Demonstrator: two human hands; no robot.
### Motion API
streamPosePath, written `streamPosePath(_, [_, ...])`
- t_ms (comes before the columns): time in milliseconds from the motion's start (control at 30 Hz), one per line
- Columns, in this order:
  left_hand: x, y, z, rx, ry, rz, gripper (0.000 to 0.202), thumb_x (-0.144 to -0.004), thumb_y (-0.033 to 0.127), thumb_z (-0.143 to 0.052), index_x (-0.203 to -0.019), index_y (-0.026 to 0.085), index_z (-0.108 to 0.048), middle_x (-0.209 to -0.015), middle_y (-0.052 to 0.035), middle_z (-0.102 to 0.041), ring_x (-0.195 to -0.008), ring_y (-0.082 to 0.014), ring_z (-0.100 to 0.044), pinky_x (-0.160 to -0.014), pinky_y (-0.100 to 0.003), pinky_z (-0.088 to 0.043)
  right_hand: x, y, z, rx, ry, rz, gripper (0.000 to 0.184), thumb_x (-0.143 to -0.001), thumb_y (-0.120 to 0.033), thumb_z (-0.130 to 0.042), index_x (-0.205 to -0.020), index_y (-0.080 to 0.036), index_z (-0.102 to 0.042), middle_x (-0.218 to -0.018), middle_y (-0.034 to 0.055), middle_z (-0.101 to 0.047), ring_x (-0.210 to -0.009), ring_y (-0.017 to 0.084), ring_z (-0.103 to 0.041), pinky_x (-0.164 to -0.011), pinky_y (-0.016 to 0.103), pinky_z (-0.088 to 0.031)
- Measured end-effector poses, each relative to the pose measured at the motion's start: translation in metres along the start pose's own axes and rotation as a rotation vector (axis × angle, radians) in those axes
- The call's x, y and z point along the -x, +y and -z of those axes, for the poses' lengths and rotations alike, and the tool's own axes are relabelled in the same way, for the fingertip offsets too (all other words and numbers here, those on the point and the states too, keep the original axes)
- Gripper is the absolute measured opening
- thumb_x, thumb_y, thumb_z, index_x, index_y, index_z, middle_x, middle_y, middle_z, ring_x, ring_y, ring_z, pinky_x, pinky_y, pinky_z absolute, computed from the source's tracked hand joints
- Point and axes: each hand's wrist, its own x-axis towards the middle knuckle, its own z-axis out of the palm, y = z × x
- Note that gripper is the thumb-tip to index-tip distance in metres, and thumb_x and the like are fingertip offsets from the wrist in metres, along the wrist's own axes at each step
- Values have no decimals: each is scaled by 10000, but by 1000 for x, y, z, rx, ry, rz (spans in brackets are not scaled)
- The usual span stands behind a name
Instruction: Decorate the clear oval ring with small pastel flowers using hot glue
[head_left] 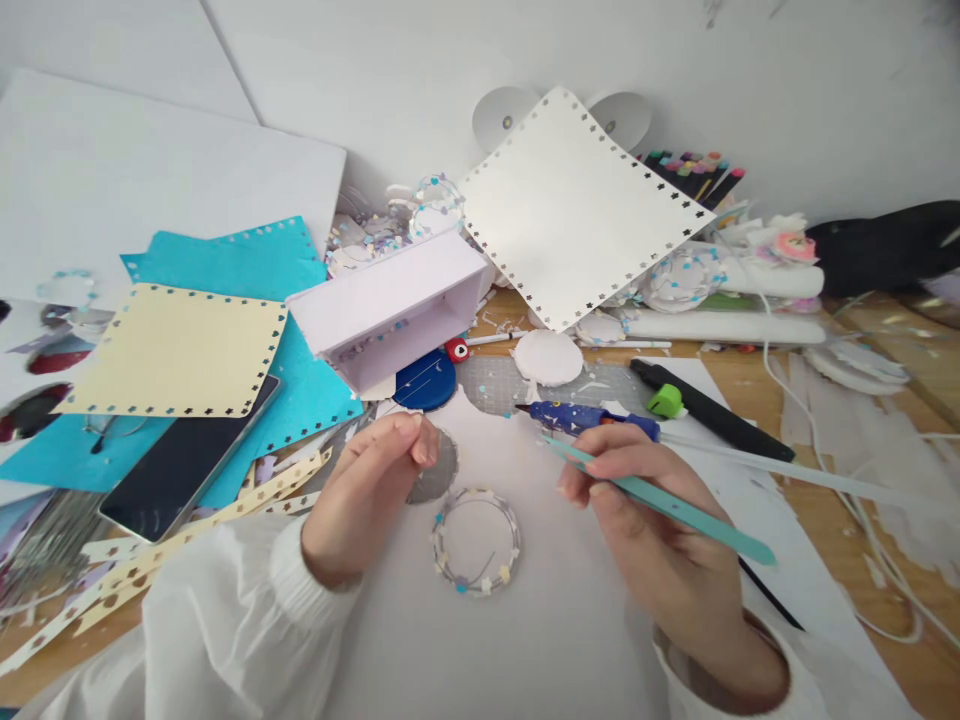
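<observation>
Beyond curled left fingers (424,440), a lilac box (390,298) shows bits (400,326) inside; right fingers (637,457) hold turquoise tweezers (679,507).

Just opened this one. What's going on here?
A person sits over a cluttered worktop. The right hand holds a slim teal tool, probably tweezers, pointing away. The left hand is raised with its fingers curled together; whether it pinches something small can't be told. Between them, a wire ring dotted with small shapes lies on white paper, touched by neither hand. A blue glue gun lies just beyond the right hand, and a lilac box stands farther back.
</observation>
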Motion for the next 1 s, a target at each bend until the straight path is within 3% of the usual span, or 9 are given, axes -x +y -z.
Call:
streamPosePath(133, [-1,0,-4,-42,71,21,485,-918,319,-486,-474,181,-349,-540,3,-378,-586,-144,-354,-621,-296,-336,0,0,3,262,-12,179,277,-829,-42,-587,-1016,-231,-665,-1005,56,-611,-900,183,-616,-698,332,-580])
streamPosePath(200, [-2,-1,-3,-119,131,-50,427,-893,310,-524,-501,172,-425,-623,-14,-442,-645,-149,-402,-638,-289,-347,0,1,3,307,14,244,292,-786,-22,-635,-1000,-218,-667,-909,40,-649,-839,179,-633,-655,323,-585])
streamPosePath(300, [0,-4,2,-251,158,-190,102,-799,242,-639,-891,202,-619,-867,-25,-509,-788,-159,-459,-691,-272,-378,1,3,0,335,139,339,354,-732,30,-671,-993,-207,-653,-803,8,-664,-788,166,-653,-606,293,-574])
streamPosePath(367, [3,-6,5,-372,60,-263,315,-788,219,-647,-1093,240,-572,-975,-39,-506,-843,-172,-469,-746,-291,-399,2,5,-2,392,177,357,362,-716,52,-673,-972,-203,-650,-822,4,-667,-795,155,-661,-636,290,-570])
streamPosePath(467, [8,-5,6,-649,-228,-360,423,-769,286,-665,-1168,224,-539,-1090,-91,-500,-974,-236,-481,-861,-372,-406,3,7,-4,471,133,338,305,-724,48,-668,-913,-191,-652,-830,7,-666,-768,134,-650,-647,278,-555])
streamPosePath(600, [12,-4,-1,-970,-523,-444,821,-572,473,-804,-1267,192,-469,-1183,-142,-507,-1054,-316,-494,-900,-453,-413,2,8,-5,487,71,322,257,-739,42,-654,-872,-177,-645,-792,17,-661,-724,125,-624,-629,268,-528])
streamPosePath(767, [8,-10,-6,-1188,-590,-462,718,-557,477,-811,-1130,161,-515,-1054,-128,-613,-910,-286,-552,-817,-439,-410,2,16,-7,461,-53,222,199,-783,22,-610,-804,-176,-618,-724,20,-627,-682,130,-615,-644,280,-532])
streamPosePath(900, [7,-8,-6,-1182,-561,-459,591,-566,469,-797,-1008,171,-542,-907,-71,-645,-805,-236,-550,-749,-384,-386,5,23,-8,467,-112,158,188,-799,0,-601,-747,-181,-593,-695,11,-610,-635,116,-597,-598,258,-513])
streamPosePath(1000, [8,-4,-5,-1093,-560,-463,622,-575,597,-746,-989,173,-557,-829,-55,-630,-730,-211,-536,-720,-372,-376,5,23,-9,477,-108,149,186,-797,-1,-602,-750,-180,-604,-700,16,-620,-644,120,-603,-597,260,-510])
